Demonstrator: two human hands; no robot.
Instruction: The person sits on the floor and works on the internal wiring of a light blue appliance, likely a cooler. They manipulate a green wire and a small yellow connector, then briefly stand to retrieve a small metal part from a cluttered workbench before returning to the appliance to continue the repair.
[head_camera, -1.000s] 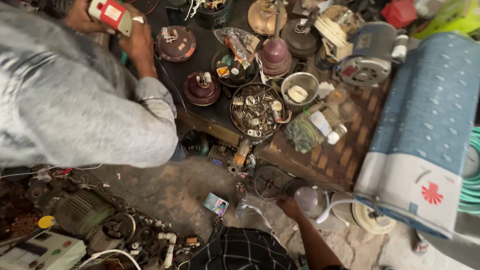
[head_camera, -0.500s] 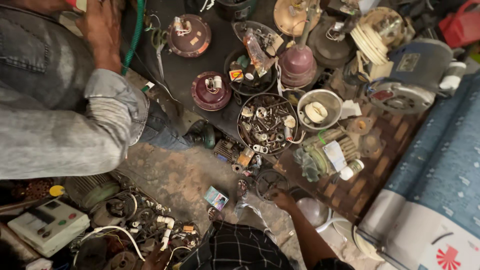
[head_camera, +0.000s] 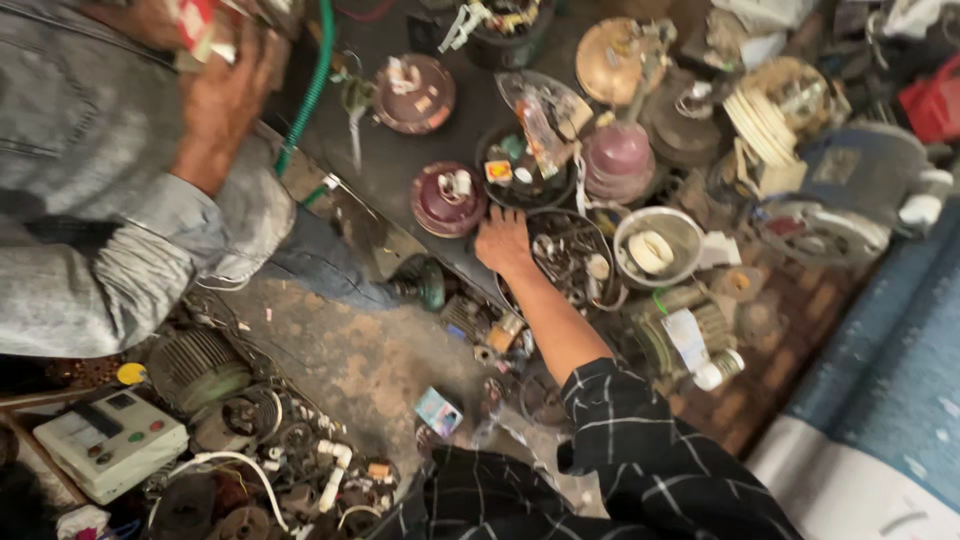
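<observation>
On parts bowl (head_camera: 570, 262), outstretched right hand (head_camera: 503, 240)

We wear a black woven cotton shirt (head_camera: 520, 500) crossed by thin white lines in a wide check. Its right sleeve (head_camera: 640, 420) ends bunched near the elbow, leaving our forearm and right hand (head_camera: 503, 240) bare.

Hand (head_camera: 503, 240) on bowl of parts (head_camera: 567, 258); metal bowl (head_camera: 657, 247) right of it
</observation>
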